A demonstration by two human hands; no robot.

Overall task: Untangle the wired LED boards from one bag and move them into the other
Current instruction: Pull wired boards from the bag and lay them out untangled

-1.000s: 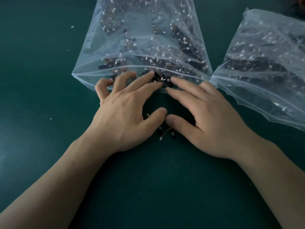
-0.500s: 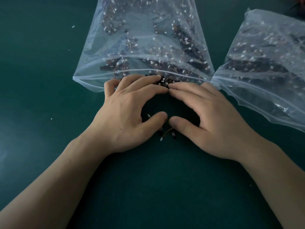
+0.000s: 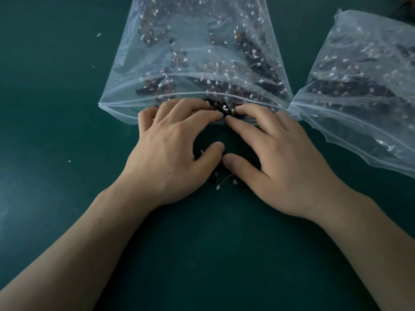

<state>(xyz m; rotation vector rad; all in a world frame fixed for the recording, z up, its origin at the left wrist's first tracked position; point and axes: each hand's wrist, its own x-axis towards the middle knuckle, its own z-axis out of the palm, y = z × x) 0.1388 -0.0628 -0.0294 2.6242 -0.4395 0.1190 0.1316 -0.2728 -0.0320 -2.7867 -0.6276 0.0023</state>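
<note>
Landmark is the middle bag (image 3: 197, 52): clear plastic with a zip strip, lying flat on the dark green counter (image 3: 67, 209), its mouth towards the person. It is full of small dark LED boards with thin wires and white plugs, all tangled.

A clump of LED boards (image 3: 224, 108) sits right in the mouth of the middle bag, half out over the lower lip.

The left hand (image 3: 170, 153) is at the mouth of the middle bag, palm down and open. Its fingers are bent with the tips on the left side of the clump, the thumb splayed back and well apart from them.

The right hand (image 3: 276, 158) is also at the mouth, palm down and open. Its fingers are stretched out with the tips touching the right side of the clump, and the thumb is splayed. The two thumbs nearly meet, just short of the middle bag's mouth.

A few loose LED boards (image 3: 224, 179) with an orange wire and a white plug lie on the counter below the thumbs, partly hidden by them.

The second bag (image 3: 363, 86) lies just right of the middle bag, corners touching or nearly so. It is also clear and also holds boards. The hands cover most of the middle bag's lip, so how far the mouth is open cannot be told.

White specks (image 3: 98, 35) lie on the counter left of the middle bag.
</note>
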